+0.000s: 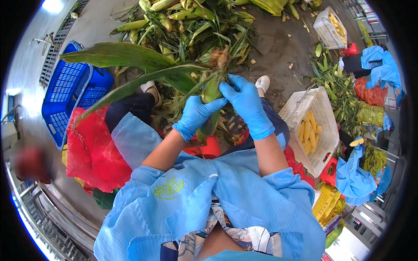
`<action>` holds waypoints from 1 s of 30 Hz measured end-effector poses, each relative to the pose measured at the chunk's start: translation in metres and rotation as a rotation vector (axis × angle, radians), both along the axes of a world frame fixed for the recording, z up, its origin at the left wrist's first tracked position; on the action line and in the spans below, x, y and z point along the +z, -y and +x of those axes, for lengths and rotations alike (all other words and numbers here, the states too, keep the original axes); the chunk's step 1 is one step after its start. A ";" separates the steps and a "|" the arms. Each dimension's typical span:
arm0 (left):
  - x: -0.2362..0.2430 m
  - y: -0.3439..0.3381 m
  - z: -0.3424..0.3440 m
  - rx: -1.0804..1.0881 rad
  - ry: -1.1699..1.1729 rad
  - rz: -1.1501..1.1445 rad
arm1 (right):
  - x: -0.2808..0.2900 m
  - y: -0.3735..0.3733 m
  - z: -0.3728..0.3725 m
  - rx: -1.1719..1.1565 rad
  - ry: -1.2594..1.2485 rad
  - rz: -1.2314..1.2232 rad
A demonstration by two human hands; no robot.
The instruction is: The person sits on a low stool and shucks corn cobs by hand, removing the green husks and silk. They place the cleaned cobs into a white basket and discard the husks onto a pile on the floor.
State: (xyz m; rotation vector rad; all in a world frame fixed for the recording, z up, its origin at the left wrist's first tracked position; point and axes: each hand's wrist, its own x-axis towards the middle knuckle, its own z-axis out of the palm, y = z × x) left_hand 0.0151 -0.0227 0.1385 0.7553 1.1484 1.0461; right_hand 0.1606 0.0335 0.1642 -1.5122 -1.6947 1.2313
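Note:
Both my hands wear blue gloves and meet at an ear of corn (pixel 212 89) in its green husk, held out in front of my lap. My left hand (pixel 196 114) grips its lower left side, the thumb pointing toward the other hand. Around its right side close the fingers of my right hand (pixel 244 98). Brown silk tops the ear at its far end. Long green husk leaves (pixel 117 56) stretch away to the left. The kernels are mostly hidden by husk and fingers.
Husks and unpeeled corn (pixel 187 21) lie heaped ahead. A white crate (pixel 324 126) with peeled yellow cobs stands at my right, blue crates (pixel 65 93) at my left. A red mesh sack (pixel 93 148) lies by my left leg. Co-workers in blue (pixel 355 174) sit to the right.

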 end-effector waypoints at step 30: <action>-0.102 -0.154 -0.069 0.614 0.662 -0.060 | -0.034 0.025 -0.038 -0.338 -0.239 0.353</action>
